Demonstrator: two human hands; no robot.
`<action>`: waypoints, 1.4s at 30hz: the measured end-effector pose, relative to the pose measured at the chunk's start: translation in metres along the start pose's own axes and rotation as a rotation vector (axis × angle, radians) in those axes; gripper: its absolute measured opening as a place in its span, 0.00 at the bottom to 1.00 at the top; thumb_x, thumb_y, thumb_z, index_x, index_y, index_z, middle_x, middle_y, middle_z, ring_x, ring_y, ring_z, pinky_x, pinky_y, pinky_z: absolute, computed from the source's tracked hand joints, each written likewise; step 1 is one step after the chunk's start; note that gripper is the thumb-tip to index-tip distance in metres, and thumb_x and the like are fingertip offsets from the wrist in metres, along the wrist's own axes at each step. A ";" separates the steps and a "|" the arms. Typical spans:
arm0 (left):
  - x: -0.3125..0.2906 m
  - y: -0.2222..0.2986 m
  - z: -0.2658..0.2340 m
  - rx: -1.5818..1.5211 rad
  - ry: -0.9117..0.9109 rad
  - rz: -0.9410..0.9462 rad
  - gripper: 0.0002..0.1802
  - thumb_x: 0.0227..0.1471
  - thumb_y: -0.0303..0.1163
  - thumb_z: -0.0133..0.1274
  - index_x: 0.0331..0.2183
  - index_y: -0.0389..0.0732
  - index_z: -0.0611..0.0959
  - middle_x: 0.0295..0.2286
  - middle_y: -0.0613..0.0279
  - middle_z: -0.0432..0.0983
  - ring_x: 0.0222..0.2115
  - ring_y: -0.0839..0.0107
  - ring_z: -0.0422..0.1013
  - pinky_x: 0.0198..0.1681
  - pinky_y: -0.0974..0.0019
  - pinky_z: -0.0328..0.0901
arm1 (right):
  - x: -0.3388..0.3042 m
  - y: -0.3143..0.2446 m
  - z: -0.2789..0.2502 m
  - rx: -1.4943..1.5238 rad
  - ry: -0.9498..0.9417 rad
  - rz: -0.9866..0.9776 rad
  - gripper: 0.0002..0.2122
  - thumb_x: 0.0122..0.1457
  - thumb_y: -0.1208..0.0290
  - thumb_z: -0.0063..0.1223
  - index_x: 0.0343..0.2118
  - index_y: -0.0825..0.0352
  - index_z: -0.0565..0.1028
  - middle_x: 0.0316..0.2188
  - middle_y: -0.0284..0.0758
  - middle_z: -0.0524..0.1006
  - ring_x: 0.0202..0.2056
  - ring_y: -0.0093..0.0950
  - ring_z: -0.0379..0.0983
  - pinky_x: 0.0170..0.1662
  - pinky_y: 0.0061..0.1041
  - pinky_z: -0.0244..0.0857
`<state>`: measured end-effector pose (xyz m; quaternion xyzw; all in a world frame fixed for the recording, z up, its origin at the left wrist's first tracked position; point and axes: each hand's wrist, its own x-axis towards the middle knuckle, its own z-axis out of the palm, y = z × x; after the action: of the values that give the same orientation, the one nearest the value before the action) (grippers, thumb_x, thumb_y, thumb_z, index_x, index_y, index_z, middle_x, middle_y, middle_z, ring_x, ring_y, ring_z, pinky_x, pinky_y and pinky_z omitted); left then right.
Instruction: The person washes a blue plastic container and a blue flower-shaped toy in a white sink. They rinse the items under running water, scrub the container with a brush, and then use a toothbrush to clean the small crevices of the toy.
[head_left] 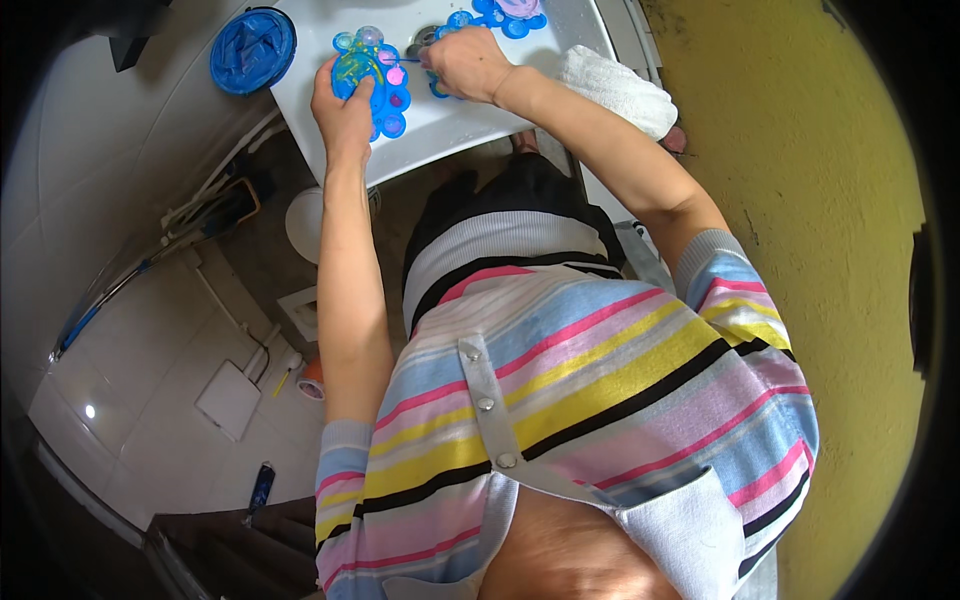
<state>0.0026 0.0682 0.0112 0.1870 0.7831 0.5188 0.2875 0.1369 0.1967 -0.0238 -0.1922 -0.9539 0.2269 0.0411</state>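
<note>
My left hand [345,115] grips a blue, bubbly-edged piece [388,105] with round cups, some coloured pink, and yellow-green streaks across its middle. My thumb lies over its front and the fingers wrap behind its left edge. My right hand [472,65] is closed, pinching a thin dark stick [404,60] whose far end reaches the pink cups on that piece. What kind of tool it is stays too small to tell. Beyond the right hand, a similar blue piece [515,27] with a pale pink centre lies in the white basin [480,128]. The right hand partly covers more blue cups.
A round container lined with a blue bag [252,52] stands left of the basin. A white towel [618,92] lies at its right edge, near a yellow-green wall [800,250]. Below left are a white bucket [303,225] and a roll of orange tape [312,380].
</note>
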 end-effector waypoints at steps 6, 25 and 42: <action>0.001 -0.008 0.003 -0.045 0.042 -0.043 0.26 0.46 0.18 0.55 0.50 0.36 0.70 0.41 0.55 0.73 0.39 0.68 0.72 0.44 0.66 0.67 | 0.000 -0.007 0.007 0.147 0.053 0.145 0.06 0.49 0.68 0.55 0.30 0.57 0.80 0.28 0.37 0.79 0.32 0.39 0.76 0.34 0.36 0.69; -0.003 0.006 0.022 0.046 -0.007 0.091 0.23 0.46 0.16 0.54 0.47 0.35 0.72 0.40 0.55 0.74 0.39 0.67 0.72 0.45 0.67 0.67 | 0.014 -0.004 0.009 0.254 0.316 0.042 0.12 0.45 0.73 0.59 0.36 0.64 0.75 0.33 0.40 0.76 0.34 0.42 0.75 0.36 0.36 0.70; -0.002 -0.001 0.025 0.180 -0.026 0.181 0.24 0.46 0.16 0.55 0.48 0.35 0.72 0.38 0.55 0.75 0.37 0.70 0.73 0.40 0.70 0.68 | 0.013 -0.011 -0.001 0.190 0.204 0.077 0.13 0.39 0.71 0.63 0.29 0.68 0.75 0.30 0.43 0.76 0.31 0.44 0.74 0.36 0.36 0.70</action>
<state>0.0201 0.0843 0.0035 0.2886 0.8026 0.4678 0.2317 0.1208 0.1929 -0.0178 -0.2461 -0.9109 0.2967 0.1470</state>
